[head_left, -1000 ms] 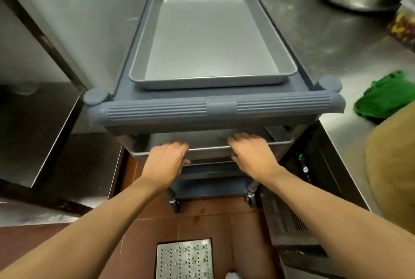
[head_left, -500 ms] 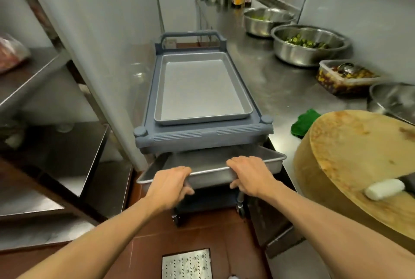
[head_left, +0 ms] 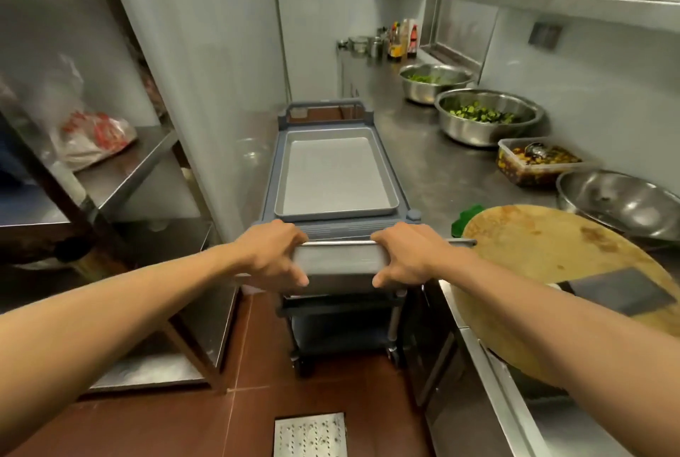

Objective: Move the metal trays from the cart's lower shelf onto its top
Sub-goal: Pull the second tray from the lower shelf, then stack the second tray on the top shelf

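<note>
A grey plastic cart [head_left: 271, 177] stands in the narrow aisle ahead. One empty metal tray [head_left: 333, 177] lies flat on its top. I hold a second metal tray [head_left: 340, 265] by its near edge, level with the cart's near handle and clear of the lower shelf. My left hand [head_left: 274, 254] grips the tray's left end, and my right hand [head_left: 406, 256] grips the right end. The tray's near wall faces me and its inside is hidden.
A steel counter [head_left: 419, 158] runs along the right with several bowls of vegetables, a food tub, a green cloth and a round wooden chopping block [head_left: 552, 246] with a cleaver. Steel shelving [head_left: 147, 158] stands on the left. A floor drain [head_left: 311, 434] lies below.
Both hands pulled the second tray out from the lower shelf and raised it to the height of the cart's top handle. The camera view tilted up and drew back.
</note>
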